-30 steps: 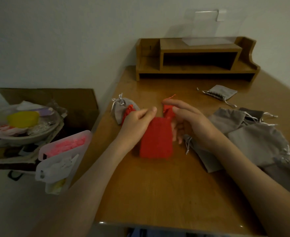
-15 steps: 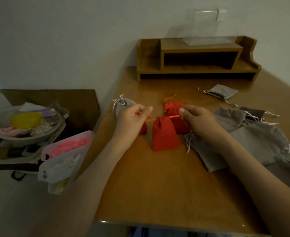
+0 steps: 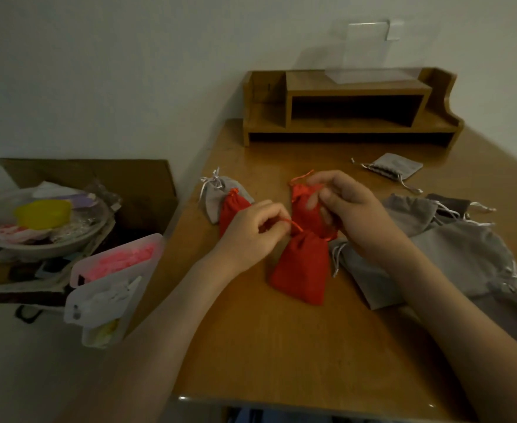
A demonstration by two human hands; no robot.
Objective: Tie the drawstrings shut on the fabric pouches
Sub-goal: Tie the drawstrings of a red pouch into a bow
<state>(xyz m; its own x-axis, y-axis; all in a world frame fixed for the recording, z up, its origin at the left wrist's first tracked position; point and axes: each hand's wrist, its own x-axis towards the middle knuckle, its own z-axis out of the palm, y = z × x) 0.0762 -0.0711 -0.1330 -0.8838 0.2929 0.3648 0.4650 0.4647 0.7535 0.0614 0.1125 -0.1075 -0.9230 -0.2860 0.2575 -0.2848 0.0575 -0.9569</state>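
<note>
A red fabric pouch (image 3: 300,267) lies on the wooden table (image 3: 281,346) with its neck drawn tight. My left hand (image 3: 251,233) pinches the pouch's red drawstring (image 3: 293,223) just left of the neck. My right hand (image 3: 351,215) hovers right of the neck with fingers curled; the cord it holds is hidden. Behind my hands sit two more red pouches (image 3: 231,209) (image 3: 304,198) and a small grey pouch (image 3: 213,195) with a tied silver cord.
A heap of grey pouches (image 3: 452,251) lies at the right. One flat grey pouch (image 3: 394,166) lies further back. A wooden desk organiser (image 3: 351,108) stands at the rear. Left of the table are a cardboard box, a bowl (image 3: 43,224) and plastic packets (image 3: 113,279).
The pouch neck went from open to cinched as my hands pulled the cords apart. Now both hands have come back together over the neck, and the pouch lies slanted.
</note>
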